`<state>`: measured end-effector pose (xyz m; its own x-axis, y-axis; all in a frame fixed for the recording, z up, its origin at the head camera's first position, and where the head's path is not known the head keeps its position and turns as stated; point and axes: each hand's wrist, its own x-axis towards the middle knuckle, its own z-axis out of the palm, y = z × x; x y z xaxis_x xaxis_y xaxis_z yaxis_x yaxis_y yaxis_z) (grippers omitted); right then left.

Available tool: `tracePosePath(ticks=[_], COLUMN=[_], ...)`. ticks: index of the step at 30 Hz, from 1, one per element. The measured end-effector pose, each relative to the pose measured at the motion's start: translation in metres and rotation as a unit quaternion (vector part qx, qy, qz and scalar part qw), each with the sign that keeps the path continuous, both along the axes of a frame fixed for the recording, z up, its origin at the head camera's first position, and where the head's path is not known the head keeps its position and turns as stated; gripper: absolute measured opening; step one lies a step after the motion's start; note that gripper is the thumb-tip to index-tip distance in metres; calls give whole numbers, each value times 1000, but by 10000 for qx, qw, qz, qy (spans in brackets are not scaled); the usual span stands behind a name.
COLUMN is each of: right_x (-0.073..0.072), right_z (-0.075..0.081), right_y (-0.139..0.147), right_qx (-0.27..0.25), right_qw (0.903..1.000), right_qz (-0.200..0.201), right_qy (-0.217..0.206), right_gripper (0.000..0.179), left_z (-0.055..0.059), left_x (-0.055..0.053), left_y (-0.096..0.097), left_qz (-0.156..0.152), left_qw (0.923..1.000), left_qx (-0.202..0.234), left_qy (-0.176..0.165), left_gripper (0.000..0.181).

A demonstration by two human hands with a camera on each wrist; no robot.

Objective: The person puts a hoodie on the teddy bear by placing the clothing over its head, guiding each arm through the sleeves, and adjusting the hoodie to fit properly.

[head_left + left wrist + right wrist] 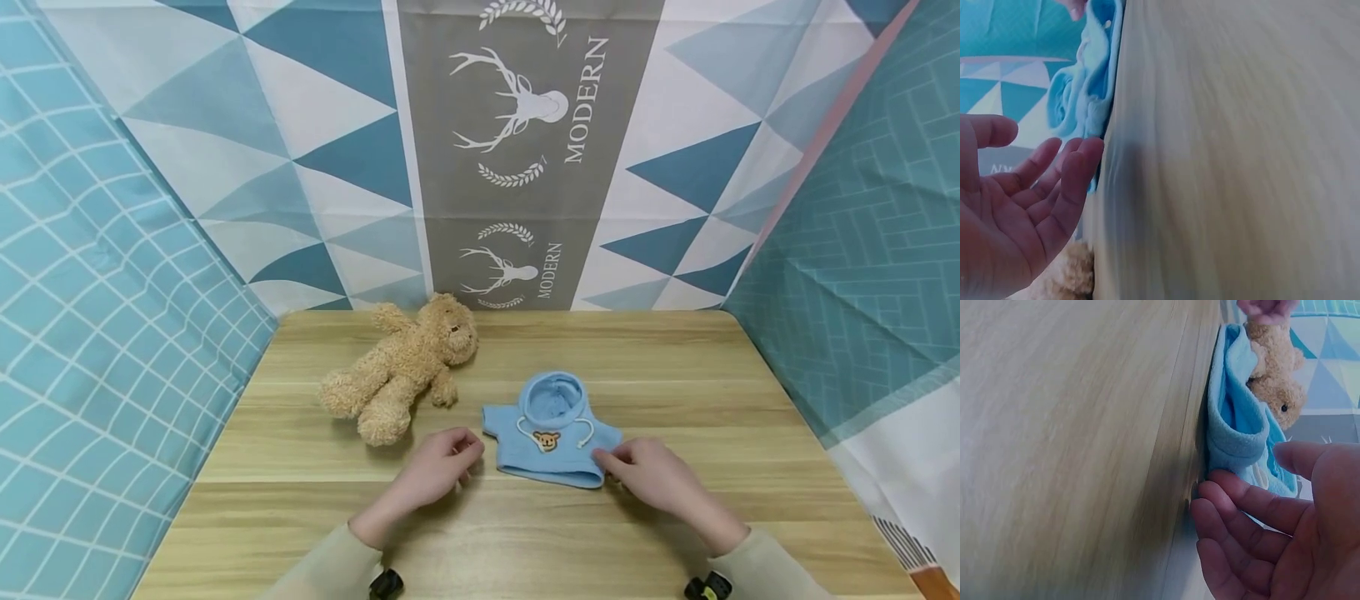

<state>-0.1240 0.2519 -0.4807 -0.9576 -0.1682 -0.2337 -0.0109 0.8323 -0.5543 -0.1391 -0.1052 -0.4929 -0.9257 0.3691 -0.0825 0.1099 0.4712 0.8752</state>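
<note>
Head view, small light-blue fabric hoodie with white drawstrings (562, 458): lies front up around the middle of the pale wood-grain tabletop (712, 367), hood toward the far edge.
Curly tan plush bear (408, 354): lies between hoodie and left edge, head near the far edge.
Left hand (442, 462): loosely curled, grasping nothing, just beside the hoodie.
Right hand (651, 473): touches the hoodie's lower right side, by the hem.
Hem handling, as judgement: best to raise the front layer alone, evenly from both sides; pinching both layers would close the opening.
Lettering: "MODERN" twice, sideways, on the grey stag-printed cloth panel (510, 204) beyond the far edge; none legible on the hoodie.
Left wrist view, fingers: released, palm empty; partly hidden print beyond is unreadable.
Right wrist view, fingers: relaxed, thumb apart from index finger, no pinch showing; hem gapes; no writing.
</note>
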Motion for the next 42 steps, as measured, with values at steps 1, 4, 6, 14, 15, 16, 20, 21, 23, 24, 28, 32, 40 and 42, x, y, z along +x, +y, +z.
tracePosePath(ticks=[1,4,6,14,15,16,20,21,23,24,28,32,40,42], right_x=[0,0,0,-3,-3,-3,-3,-3,-2,-2,-2,-1,1,1], right_z=[0,0,-1,-4,-5,-5,-7,-7,-8,-8,-9,-9,-11,-11], right_y=[-1,-3,-4,-7,-7,-7,-8,-9,-10,-10,-12,-13,-14,-14], right_qx=[8,18,29,168,174,164,121,110,95,86,14,15,-43,-143], right_qw=[10000,10000,9999,9995,9995,9995,9995,9996,9997,9997,9998,9997,9995,9992], right_qz=[-21,-91,-137,-272,-280,-279,-269,-259,-242,-236,-180,-187,-207,-219], right_qy=[4,23,44,0,-10,-29,-64,-59,-14,10,95,125,246,301], right_gripper=[60,60,60,58,57,57,55,56,56,56,53,47,43,43], left_z=[-1,-4,-5,-7,-7,-8,-10,-10,-12,-12,-13,-13,-10,-9], left_x=[-1,-4,-6,-15,-16,-17,-20,-20,-20,-20,-21,-20,-19,-20], left_y=[3,11,16,32,33,34,36,37,38,38,40,42,44,45], left_qz=[13,58,74,-12,-3,2,8,4,-20,-33,-73,-99,-195,-219], left_qw=[10000,9999,9998,9991,9988,9981,9933,9926,9917,9917,9911,9905,9881,9884], left_qx=[-24,-116,-194,-359,-445,-599,-1149,-1204,-1274,-1273,-1310,-1342,-1494,-1463], left_qy=[-5,-33,-38,-231,-208,-156,117,156,197,191,227,288,319,344], left_gripper=[32,33,34,39,40,43,53,54,56,55,53,51,37,33])
